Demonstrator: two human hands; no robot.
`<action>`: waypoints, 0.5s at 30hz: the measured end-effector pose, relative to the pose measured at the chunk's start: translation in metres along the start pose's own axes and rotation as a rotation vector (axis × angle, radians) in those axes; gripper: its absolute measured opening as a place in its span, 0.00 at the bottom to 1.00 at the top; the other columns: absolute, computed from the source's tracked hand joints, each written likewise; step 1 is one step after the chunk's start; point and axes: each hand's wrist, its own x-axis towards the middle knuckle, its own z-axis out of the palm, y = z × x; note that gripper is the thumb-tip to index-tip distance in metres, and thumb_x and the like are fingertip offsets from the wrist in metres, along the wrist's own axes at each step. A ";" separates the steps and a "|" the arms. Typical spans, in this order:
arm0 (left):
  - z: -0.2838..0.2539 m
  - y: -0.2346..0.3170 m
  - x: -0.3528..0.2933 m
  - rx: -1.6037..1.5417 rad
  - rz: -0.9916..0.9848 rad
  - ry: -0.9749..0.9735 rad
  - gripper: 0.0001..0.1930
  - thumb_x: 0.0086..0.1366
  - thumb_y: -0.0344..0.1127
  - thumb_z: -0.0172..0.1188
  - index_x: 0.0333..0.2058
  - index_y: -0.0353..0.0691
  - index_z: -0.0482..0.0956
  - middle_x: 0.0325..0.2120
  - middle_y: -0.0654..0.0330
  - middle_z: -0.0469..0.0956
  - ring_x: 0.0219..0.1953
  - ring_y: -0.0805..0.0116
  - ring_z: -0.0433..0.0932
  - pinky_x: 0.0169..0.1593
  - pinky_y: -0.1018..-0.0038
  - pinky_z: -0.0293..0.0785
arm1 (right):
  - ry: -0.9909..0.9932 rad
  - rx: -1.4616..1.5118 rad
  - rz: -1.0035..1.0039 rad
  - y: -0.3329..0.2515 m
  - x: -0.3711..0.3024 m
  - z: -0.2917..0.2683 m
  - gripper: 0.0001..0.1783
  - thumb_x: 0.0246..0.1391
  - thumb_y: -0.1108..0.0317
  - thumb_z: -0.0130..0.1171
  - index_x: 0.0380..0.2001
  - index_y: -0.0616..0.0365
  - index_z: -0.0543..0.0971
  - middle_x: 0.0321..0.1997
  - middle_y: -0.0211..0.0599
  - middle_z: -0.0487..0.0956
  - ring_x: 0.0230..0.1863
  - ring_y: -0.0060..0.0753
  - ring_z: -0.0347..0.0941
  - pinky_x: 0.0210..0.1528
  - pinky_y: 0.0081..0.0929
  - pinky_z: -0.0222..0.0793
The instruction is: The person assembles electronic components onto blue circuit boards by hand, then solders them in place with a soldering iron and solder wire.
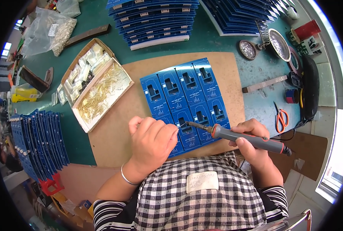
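A blue panel of joined circuit boards, each with a dark rectangular part, lies tilted on a brown board. My right hand grips a grey and orange soldering iron, its tip pointing left over a lower board of the panel. Beside that tip, my left hand is closed in a pinch above the panel's lower left corner. A short length of thin solder wire shows between its fingertips and the iron; the rest is hidden by the hand.
A divided cardboard box of gold-coloured pins and small bags stands left. Stacks of blue boards rise at the back, with more at far left. Orange-handled scissors, a metal strip and a round dish lie right.
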 end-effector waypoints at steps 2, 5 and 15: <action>0.001 -0.001 0.001 0.015 0.001 0.000 0.09 0.44 0.26 0.65 0.25 0.46 0.76 0.19 0.67 0.71 0.25 0.68 0.70 0.40 0.67 0.56 | 0.000 0.015 0.010 0.000 0.000 -0.001 0.13 0.49 0.64 0.63 0.32 0.63 0.78 0.26 0.39 0.82 0.26 0.30 0.80 0.31 0.23 0.73; -0.001 -0.003 0.001 0.013 0.000 0.027 0.09 0.45 0.26 0.66 0.25 0.46 0.76 0.18 0.67 0.71 0.25 0.68 0.69 0.40 0.67 0.56 | -0.008 -0.016 -0.022 0.000 -0.001 -0.005 0.13 0.48 0.65 0.63 0.32 0.63 0.78 0.27 0.39 0.82 0.27 0.29 0.80 0.31 0.23 0.73; -0.006 0.001 0.004 0.043 0.005 0.015 0.10 0.45 0.28 0.67 0.27 0.48 0.77 0.18 0.70 0.69 0.24 0.70 0.68 0.40 0.67 0.57 | 0.102 0.137 -0.059 0.003 -0.009 -0.028 0.13 0.49 0.67 0.61 0.32 0.67 0.75 0.28 0.43 0.80 0.25 0.28 0.80 0.29 0.21 0.74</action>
